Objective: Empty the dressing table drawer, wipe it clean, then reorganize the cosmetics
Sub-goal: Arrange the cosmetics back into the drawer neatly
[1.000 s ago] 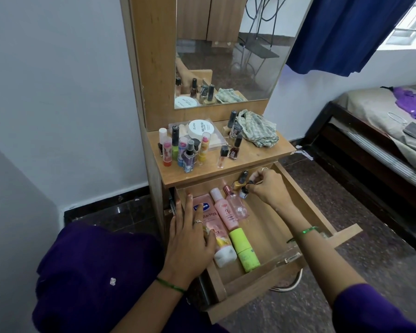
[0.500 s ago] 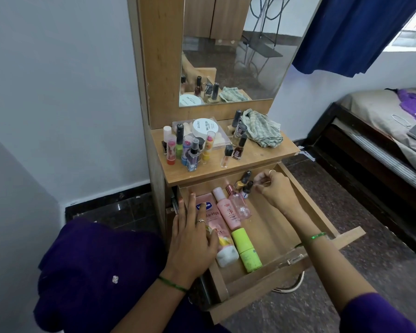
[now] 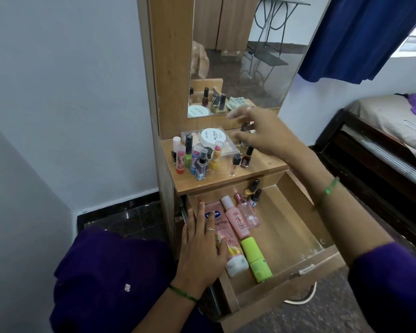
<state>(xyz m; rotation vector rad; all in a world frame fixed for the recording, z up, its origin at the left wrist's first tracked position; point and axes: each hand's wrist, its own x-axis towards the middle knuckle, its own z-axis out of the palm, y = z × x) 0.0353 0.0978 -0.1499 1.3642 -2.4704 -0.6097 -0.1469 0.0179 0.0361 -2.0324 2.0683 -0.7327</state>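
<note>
The wooden drawer point(image 3: 296, 267) stands pulled out. In it lie a pink lotion tube point(image 3: 222, 233), a pink bottle point(image 3: 237, 221), a clear pink bottle point(image 3: 249, 213) and a green tube point(image 3: 256, 259), with two small nail polish bottles point(image 3: 252, 191) at the back. My left hand point(image 3: 202, 248) rests flat on the drawer's left edge and partly over the lotion tube. My right hand point(image 3: 262, 133) is raised over the back right of the tabletop point(image 3: 226, 181), blurred, fingers spread around a dark bottle standing there. The cloth is hidden behind it.
On the tabletop stand several lip balms and small bottles point(image 3: 195, 157), a white round jar point(image 3: 213, 137) on a clear box, and a dark nail polish point(image 3: 246, 158). A mirror point(image 3: 238, 56) rises behind. A bed point(image 3: 382, 131) and blue curtain point(image 3: 358, 37) are at the right.
My right hand has lifted out of the drawer's back corner and moved up over the tabletop's back right. The two small nail polish bottles stay in the drawer. My left hand has not moved.
</note>
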